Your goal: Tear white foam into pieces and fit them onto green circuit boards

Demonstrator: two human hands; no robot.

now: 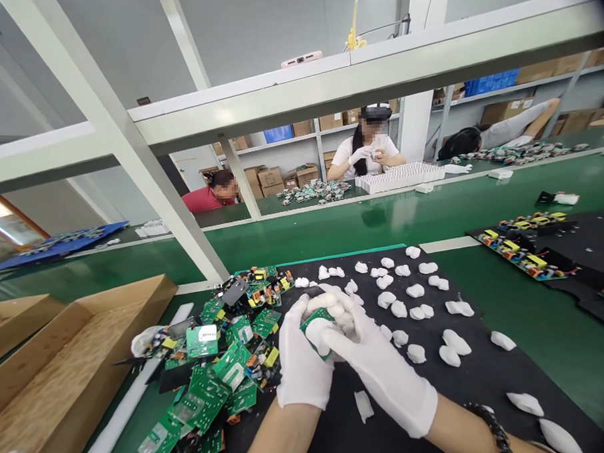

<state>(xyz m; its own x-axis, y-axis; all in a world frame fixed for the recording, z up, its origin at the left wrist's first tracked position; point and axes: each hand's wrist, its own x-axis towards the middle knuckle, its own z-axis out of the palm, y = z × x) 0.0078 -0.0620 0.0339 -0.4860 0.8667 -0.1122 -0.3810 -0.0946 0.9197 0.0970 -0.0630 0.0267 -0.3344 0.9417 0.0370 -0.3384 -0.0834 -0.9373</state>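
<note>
Both my hands wear white gloves and meet over a black mat (489, 378). My left hand (302, 360) and my right hand (372, 357) are closed together on a small green circuit board (316, 317) with a white part against it. A heap of green circuit boards (218, 364) lies just left of my hands. Several white plastic pieces (410, 295) are scattered over the mat to the right and beyond my hands. One flat white piece (363, 405) lies below my right wrist.
Brown cardboard trays (63, 370) stand at the left. A green conveyor belt (381, 216) runs across behind the mat. More boards on black mats (528, 250) lie at the right. A white frame post (144, 173) slants up. Other people sit at the far bench (331, 195).
</note>
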